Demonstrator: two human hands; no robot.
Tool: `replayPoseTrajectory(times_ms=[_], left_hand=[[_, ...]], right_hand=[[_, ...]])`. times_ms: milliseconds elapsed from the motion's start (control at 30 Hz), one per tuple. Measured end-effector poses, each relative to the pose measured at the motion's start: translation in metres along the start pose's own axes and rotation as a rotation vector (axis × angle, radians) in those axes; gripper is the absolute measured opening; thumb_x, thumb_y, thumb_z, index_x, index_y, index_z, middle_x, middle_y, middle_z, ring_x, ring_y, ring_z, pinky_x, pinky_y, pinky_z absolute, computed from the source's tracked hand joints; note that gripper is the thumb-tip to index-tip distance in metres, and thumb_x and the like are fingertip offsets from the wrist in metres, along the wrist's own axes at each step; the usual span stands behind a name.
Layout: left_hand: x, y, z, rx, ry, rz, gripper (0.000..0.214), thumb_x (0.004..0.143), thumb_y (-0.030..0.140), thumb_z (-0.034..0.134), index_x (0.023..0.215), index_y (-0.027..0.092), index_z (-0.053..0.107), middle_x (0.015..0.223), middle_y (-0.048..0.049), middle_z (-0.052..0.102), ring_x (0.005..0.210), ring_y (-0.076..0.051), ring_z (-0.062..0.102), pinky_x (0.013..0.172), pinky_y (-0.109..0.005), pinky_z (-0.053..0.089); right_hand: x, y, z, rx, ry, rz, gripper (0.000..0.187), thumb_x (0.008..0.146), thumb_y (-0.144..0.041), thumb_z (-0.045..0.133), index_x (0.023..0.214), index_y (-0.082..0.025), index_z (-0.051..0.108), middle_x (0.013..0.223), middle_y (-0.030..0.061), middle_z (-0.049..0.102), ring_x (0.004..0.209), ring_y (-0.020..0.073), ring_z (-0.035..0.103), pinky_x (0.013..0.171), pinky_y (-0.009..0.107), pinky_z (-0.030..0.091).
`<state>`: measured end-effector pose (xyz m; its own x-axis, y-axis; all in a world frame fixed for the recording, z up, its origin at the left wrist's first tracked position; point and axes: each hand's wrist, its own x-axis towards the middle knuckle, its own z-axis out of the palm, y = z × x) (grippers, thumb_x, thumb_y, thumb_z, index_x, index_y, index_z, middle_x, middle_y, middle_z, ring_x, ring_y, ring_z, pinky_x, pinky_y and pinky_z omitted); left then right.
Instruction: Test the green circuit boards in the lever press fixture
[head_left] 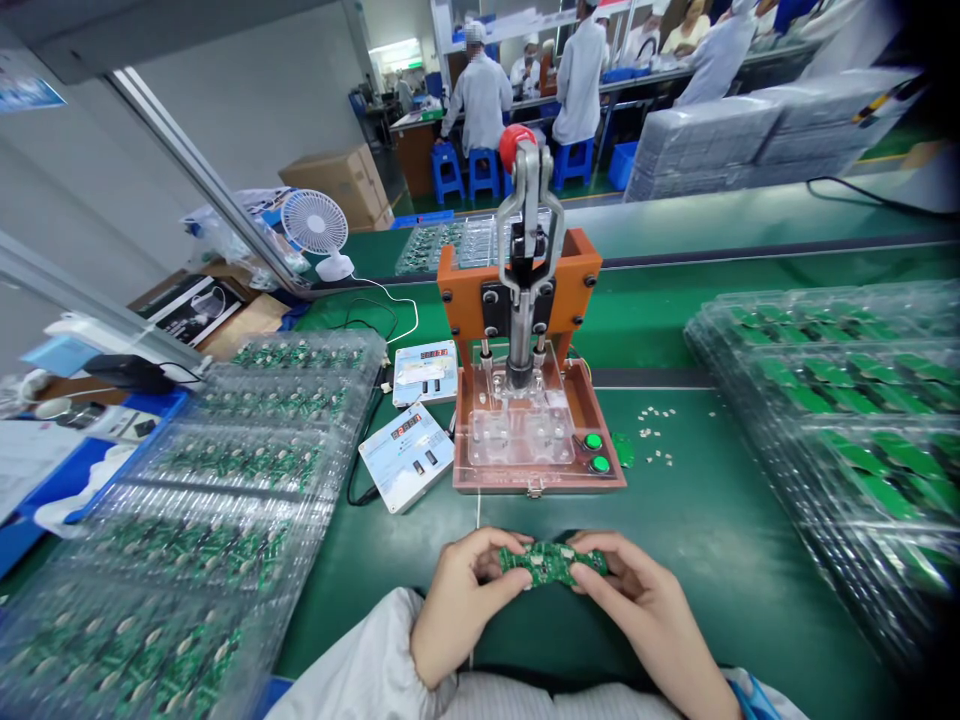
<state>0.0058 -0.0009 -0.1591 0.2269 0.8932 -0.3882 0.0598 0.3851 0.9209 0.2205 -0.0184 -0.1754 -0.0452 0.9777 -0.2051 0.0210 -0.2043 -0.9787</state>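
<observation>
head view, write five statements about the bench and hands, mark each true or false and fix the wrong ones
1. The left hand and right hand hold one green circuit board between them. True.
2. In the picture, a white fan stands to the left of the press. True.
3. The knob on top of the press is blue. False: the knob is red.
4. Small pale pieces lie on the green bench. True.
5. The two green buttons are on the press's left side as seen here. False: the green buttons are on its right.
</observation>
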Motion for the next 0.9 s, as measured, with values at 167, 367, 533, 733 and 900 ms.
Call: replayPoseTrajectory(times_ms=[167,367,533,733,900], left_hand=[[-0.002,0.005,-0.007,0.099,0.036,0.099,0.015,0.08,0.027,0.074,0.087,0.02,0.064,0.113,-0.0073,0.076,0.088,-0.019,0.072,0.076,-0.028,0.055],[-0.009,0.007,-0.015,0.759,0.165,0.589,0.019,0.098,0.013,0.055,0.102,0.025,0.068,0.119,-0.0029,0.075,0.106,-0.02,0.071,0.097,-0.034,0.054],[-0.008,0.004,-0.005,1.043,0.081,0.848,0.022,0.103,0.015,0.048,0.112,0.02,0.067,0.121,-0.0059,0.073,0.103,-0.023,0.068,0.091,-0.037,0.06],[-0.008,0.004,0.0,1.141,0.007,0.866,0.038,0.098,0.053,0.054,0.112,0.02,0.067,0.123,-0.0088,0.072,0.105,-0.029,0.066,0.082,-0.043,0.062],[-0.028,0.008,-0.019,1.135,-0.078,0.818,0.051,0.098,0.064,0.048,0.121,0.021,0.064,0.129,-0.0112,0.07,0.113,-0.029,0.066,0.092,-0.041,0.058]], right_hand=[[-0.004,0.0,-0.004,-0.1,0.181,-0.171,0.023,0.088,-0.045,0.073,0.09,-0.023,0.068,0.1,0.0072,0.073,0.09,0.0206,0.073,0.071,0.022,0.062],[-0.012,-0.001,-0.011,-0.684,0.141,-0.555,0.011,0.1,-0.024,0.058,0.1,-0.028,0.068,0.109,0.0028,0.072,0.1,0.0186,0.071,0.092,0.027,0.057],[-0.007,-0.002,-0.004,-0.846,-0.036,-0.67,0.024,0.104,-0.019,0.045,0.103,-0.027,0.068,0.113,0.0049,0.071,0.104,0.0206,0.069,0.09,0.032,0.059],[-0.009,-0.004,-0.003,-0.827,-0.087,-0.666,0.016,0.098,-0.032,0.061,0.112,-0.028,0.067,0.115,0.0064,0.071,0.108,0.0244,0.069,0.09,0.038,0.063],[-0.006,-0.006,-0.009,-0.727,-0.01,-0.657,0.015,0.098,-0.031,0.06,0.11,-0.027,0.069,0.111,0.0061,0.074,0.105,0.022,0.072,0.087,0.03,0.063]])
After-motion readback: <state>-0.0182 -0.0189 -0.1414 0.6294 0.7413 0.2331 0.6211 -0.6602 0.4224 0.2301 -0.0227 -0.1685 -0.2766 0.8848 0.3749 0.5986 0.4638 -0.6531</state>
